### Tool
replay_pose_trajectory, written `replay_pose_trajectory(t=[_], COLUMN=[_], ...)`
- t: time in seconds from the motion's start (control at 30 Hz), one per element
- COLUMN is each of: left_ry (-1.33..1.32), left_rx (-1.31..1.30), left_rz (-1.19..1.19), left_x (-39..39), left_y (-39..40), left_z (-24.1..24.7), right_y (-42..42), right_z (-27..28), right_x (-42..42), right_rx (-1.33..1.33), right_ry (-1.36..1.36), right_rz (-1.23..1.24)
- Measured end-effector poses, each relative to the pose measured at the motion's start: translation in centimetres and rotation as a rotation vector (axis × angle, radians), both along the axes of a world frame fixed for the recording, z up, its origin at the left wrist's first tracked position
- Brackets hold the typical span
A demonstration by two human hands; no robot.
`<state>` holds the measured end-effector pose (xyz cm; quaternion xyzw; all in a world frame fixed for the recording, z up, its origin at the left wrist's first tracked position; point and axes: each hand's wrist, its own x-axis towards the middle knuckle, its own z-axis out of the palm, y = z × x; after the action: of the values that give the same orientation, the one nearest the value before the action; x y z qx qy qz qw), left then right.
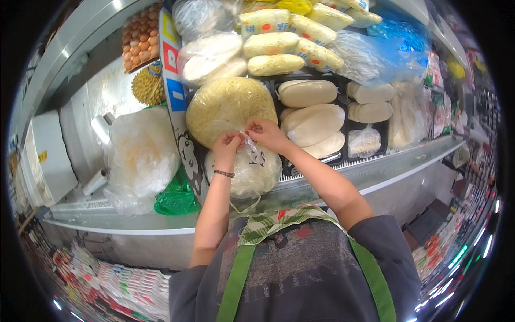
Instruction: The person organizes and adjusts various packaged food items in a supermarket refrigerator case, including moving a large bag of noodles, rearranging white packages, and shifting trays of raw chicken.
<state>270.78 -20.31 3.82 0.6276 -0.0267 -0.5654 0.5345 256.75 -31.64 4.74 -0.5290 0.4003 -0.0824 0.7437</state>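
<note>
Both my hands pinch the gathered neck of a clear plastic bag (248,141). My left hand (227,146) is on the near left side of it, and my right hand (262,131) on the right, the fingertips almost touching. Just beyond lies a large clear bag of yellowish noodle-like food (229,105), bulging and rounded. Under and in front of my hands sits another clear bag of paler food (257,173), with printing on it. Which of the two bags the pinched neck belongs to, I cannot fully tell.
Black trays hold wrapped pale loaf-shaped food (316,124) on the right. Yellow packets (277,44) and a blue bag (402,36) lie behind. Leftward are a printed divider board (173,80), a durian (147,86), eggs (141,38), a large plastic bag (145,149) and a green bag (177,197).
</note>
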Motion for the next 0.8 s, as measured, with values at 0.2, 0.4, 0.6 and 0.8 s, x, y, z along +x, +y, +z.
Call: replay_pose_trajectory(t=[0.2,0.4,0.6,0.8], left_ry=[-0.261,-0.534,-0.408,-0.090], left_rx=[-0.133,-0.096,-0.125,-0.102], left_rz=[-0.076,-0.168,-0.032,0.138], left_x=[-0.4,-0.7,-1.1,-1.7], left_y=[0.7,0.2,-0.2,-0.1], left_z=[0.0,1.5,1.6,0.6], right_y=[-0.8,-1.9,-1.0,1.8], right_z=[4.2,4.9,4.9,4.4], right_x=[0.6,1.5,2.1,1.5], right_rx=[-0.766,-1.079,-1.153,-0.540], right_ry=[0.117,0.237,0.179,0.222], right_rz=[0.321,0.696,0.530,-0.056])
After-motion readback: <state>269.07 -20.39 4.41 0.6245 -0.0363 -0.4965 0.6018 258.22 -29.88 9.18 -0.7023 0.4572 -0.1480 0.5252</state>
